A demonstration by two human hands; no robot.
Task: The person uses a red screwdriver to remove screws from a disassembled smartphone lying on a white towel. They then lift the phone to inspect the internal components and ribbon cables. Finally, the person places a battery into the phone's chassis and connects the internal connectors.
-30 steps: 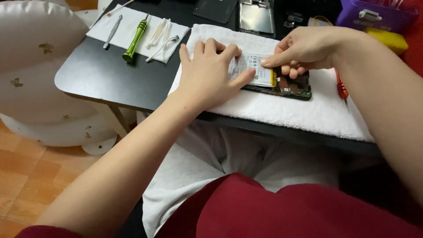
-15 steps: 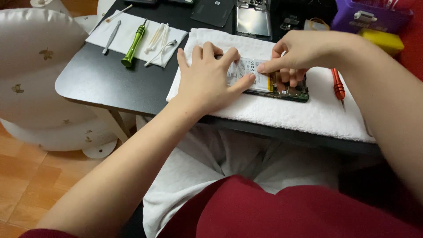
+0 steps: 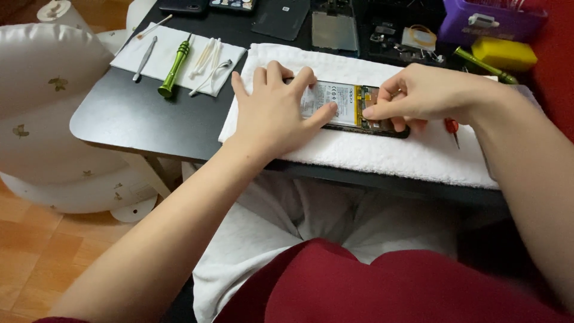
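An opened phone (image 3: 353, 107) with its back off lies on a white towel (image 3: 382, 152) on the black table; its pale battery and yellow-trimmed board show. My left hand (image 3: 272, 110) lies flat over the phone's left half, fingers spread, pressing it down. My right hand (image 3: 421, 96) rests on the phone's right half with the index fingertip on the board; the other fingers are curled and I cannot tell if they pinch a small part.
A red screwdriver (image 3: 452, 128) lies on the towel under my right wrist. A white cloth (image 3: 179, 51) at the back left carries a green screwdriver (image 3: 173, 69), tweezers and pale sticks. Phone parts, a purple box (image 3: 490, 24) and a yellow block (image 3: 503, 54) stand behind. A white cushion (image 3: 48, 90) sits left.
The view has shifted, so everything sits lower and more to the right in the picture. My right hand's index finger has slid left along the phone's board. My left hand keeps pressing the phone.
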